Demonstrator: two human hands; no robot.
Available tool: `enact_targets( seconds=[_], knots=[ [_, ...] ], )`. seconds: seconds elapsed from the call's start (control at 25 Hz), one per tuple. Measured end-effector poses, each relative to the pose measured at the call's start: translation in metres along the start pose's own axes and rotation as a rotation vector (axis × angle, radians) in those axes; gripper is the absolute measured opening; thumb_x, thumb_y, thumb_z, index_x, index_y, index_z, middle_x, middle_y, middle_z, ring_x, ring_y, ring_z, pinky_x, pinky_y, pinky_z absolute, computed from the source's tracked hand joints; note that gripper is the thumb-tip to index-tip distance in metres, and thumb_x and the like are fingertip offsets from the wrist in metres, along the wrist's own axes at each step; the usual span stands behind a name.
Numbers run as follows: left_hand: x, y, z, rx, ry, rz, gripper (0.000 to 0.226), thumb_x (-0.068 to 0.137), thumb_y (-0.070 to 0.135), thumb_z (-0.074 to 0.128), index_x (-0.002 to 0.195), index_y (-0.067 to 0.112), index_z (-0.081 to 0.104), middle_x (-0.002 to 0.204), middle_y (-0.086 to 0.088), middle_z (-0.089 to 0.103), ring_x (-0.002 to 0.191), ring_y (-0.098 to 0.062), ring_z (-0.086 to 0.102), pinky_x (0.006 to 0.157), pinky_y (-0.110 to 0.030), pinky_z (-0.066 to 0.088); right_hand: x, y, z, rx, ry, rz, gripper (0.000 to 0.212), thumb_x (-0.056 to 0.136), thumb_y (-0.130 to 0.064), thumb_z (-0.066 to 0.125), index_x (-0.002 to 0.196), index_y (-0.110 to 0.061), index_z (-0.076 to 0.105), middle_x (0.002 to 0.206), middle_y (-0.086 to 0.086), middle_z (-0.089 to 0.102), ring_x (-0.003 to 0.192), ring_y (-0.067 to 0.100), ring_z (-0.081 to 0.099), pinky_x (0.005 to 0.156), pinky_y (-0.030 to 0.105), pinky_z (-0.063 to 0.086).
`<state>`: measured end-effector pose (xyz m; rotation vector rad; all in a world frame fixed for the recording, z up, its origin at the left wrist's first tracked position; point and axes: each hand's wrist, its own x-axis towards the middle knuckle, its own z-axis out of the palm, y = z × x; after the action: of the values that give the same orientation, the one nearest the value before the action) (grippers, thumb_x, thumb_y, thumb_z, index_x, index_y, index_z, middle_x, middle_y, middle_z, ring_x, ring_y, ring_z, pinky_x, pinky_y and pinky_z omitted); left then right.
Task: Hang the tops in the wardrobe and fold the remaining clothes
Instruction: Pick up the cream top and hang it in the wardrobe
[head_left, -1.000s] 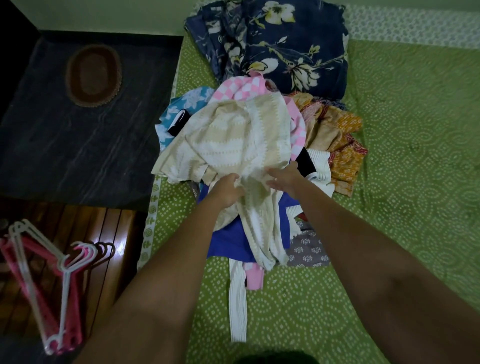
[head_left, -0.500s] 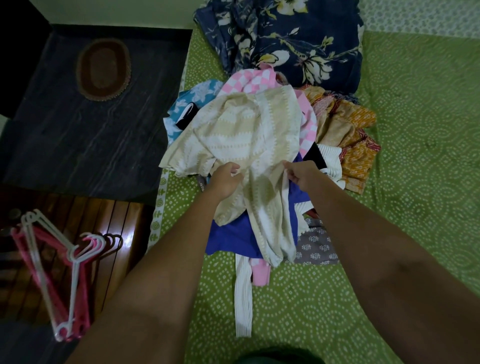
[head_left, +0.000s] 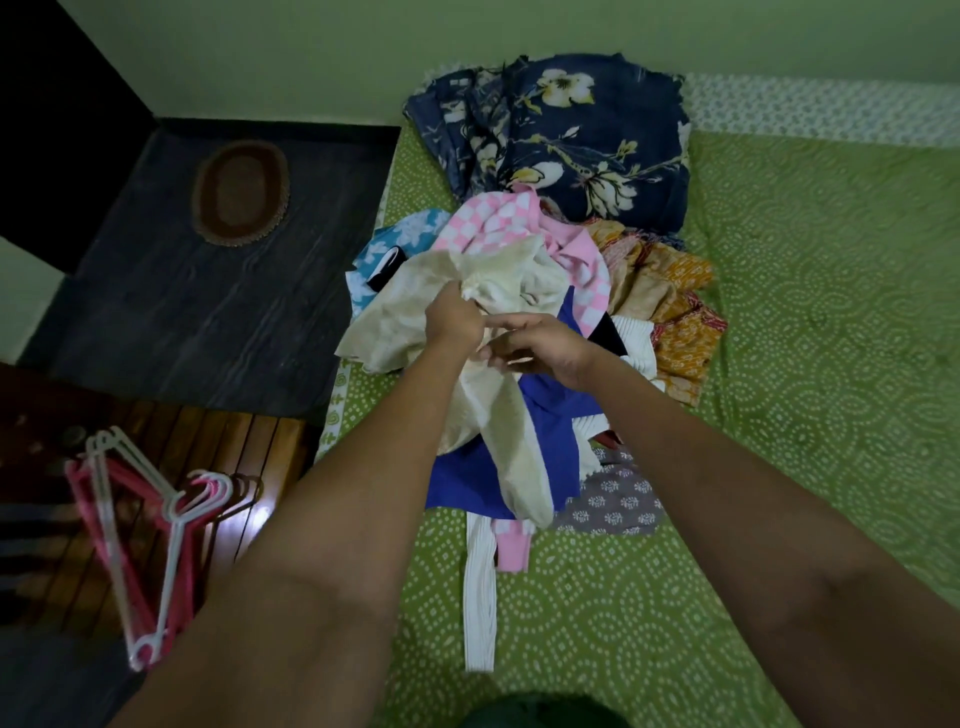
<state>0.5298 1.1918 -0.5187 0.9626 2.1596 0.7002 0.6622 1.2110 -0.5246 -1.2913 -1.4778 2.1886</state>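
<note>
While my left hand gripped a bunched fold of the cream patterned top, my right hand pinched the same cloth just beside it, fingers curled into the fabric near the left wrist. The two hands were almost touching, both closed on that one garment at the top of the heap. The top hung from my grip in a long tail over a blue garment and spread leftward toward the bed's edge.

Around it lay the rest of the pile: a pink checked piece behind, a turquoise flowered one at the left, orange printed cloth at the right, a grey printed piece nearer me, and a white ribbed strip trailing toward my body. A navy floral cloth lay farther back. All of it sat on the green patterned bedspread.

I judged this the sorting step, picking out the first top to hang; nothing looked folded or hung yet. The next move would call for lifting the cream top clear without dragging the blue garment along, finding its shoulders or neckline, then reaching for a hanger. The pink and white hangers lay well apart on the wooden surface at my left, beside the bed. The wardrobe was not in view.
</note>
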Motion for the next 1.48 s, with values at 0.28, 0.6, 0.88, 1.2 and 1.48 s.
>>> enact_targets(
  seconds=[0.28,0.6,0.88,1.2,1.48],
  knots=[
    [-0.122,0.08,-0.137,0.532,0.116,0.453,0.029,0.095,0.028,0.044,0.071,0.012,0.052,0.088,-0.017,0.063,0.076,-0.03,0.054,0.061,-0.032,0.035,-0.1,-0.06,-0.007,-0.783,0.403,-0.313,0.077,0.082,-0.013,0.073,0.145,-0.021,0.03,0.142,0.009,0.038,0.124,0.027,0.043,0.089,0.036,0.042],
    [-0.262,0.134,-0.266,0.739,0.379,0.648,0.045,0.1,0.042,0.034,0.082,0.007,0.056,0.091,-0.017,0.06,0.079,-0.032,0.053,0.064,-0.034,0.036,-0.206,-0.089,0.062,-1.119,0.539,-0.09,0.05,0.088,-0.038,0.041,0.132,-0.014,0.047,0.127,0.016,0.055,0.11,0.037,0.053,0.089,0.043,0.045],
    [-0.294,0.033,-0.283,0.52,0.297,0.649,0.029,0.101,0.029,0.042,0.115,0.012,0.06,0.114,-0.015,0.063,0.103,-0.034,0.058,0.078,-0.035,0.04,-0.32,-0.09,0.04,-0.995,0.931,-0.254,0.027,0.09,-0.007,0.047,0.106,-0.009,0.068,0.108,0.013,0.068,0.097,0.031,0.062,0.084,0.037,0.052],
    [-0.355,-0.132,-0.225,0.754,-0.502,0.457,0.019,0.089,0.026,0.065,0.095,0.01,0.074,0.089,-0.004,0.068,0.087,-0.015,0.059,0.067,-0.021,0.039,-0.401,0.036,0.103,-1.279,0.408,0.693,0.042,0.091,-0.017,0.047,0.129,0.0,0.042,0.134,0.015,0.043,0.106,0.028,0.051,0.088,0.037,0.046],
    [-0.314,-0.085,-0.256,0.437,-0.265,0.431,0.033,0.096,0.032,0.053,0.096,0.003,0.067,0.1,-0.016,0.065,0.094,-0.029,0.059,0.072,-0.032,0.039,-0.405,-0.055,0.078,-0.877,0.552,0.45,0.022,0.097,-0.001,0.027,0.081,0.002,0.042,0.036,0.007,0.045,0.019,0.012,0.036,0.028,0.013,0.033]
  ],
)
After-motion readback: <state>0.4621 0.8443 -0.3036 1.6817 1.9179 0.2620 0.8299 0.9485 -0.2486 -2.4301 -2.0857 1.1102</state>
